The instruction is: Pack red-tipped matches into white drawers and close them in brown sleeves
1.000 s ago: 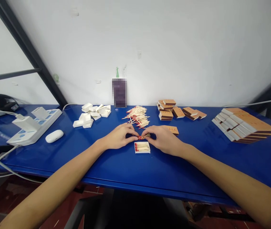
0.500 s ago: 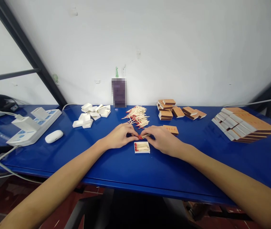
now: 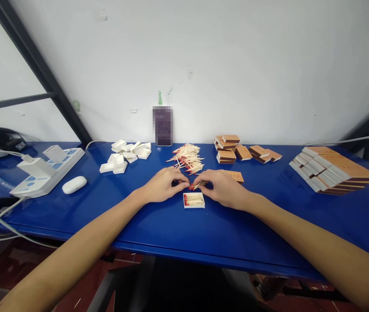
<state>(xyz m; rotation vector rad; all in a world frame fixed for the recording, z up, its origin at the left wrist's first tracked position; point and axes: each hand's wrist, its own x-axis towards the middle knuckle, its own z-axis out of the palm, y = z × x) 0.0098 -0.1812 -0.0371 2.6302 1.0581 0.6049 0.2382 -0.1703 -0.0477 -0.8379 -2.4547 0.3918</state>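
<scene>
Above a white matchbox tray [image 3: 184, 203], my right hand [image 3: 225, 188] pinches a small bunch of matches [image 3: 197, 186] between thumb and fingers, red heads pointing left. My left hand [image 3: 163, 184] is closed in a loose pinch at those heads, thumb and forefinger tips nearly together; its exact contact is too small to see clearly. The tray, in front of my fingertips, holds a layer of matches [image 3: 194, 199] with heads to the left. Behind my hands lies a loose heap of red-headed matches [image 3: 188, 157]. An orange matchbox sleeve [image 3: 235, 176] lies partly hidden behind my right hand.
White trays [image 3: 127, 152] lie piled at the back left, orange matchbox sleeves [image 3: 226, 147] at the back right. A large stack of matchboxes [image 3: 334, 169] stands far right. Left are a power strip [image 3: 48, 177] with chargers and a white earbud case [image 3: 74, 184]. A pixelated dark rectangle [image 3: 163, 125] leans on the wall.
The bunch of matches has shifted and spread slightly between my fingertips, with its red heads less evenly lined up. My hands have barely moved; the filled tray stays in place.
</scene>
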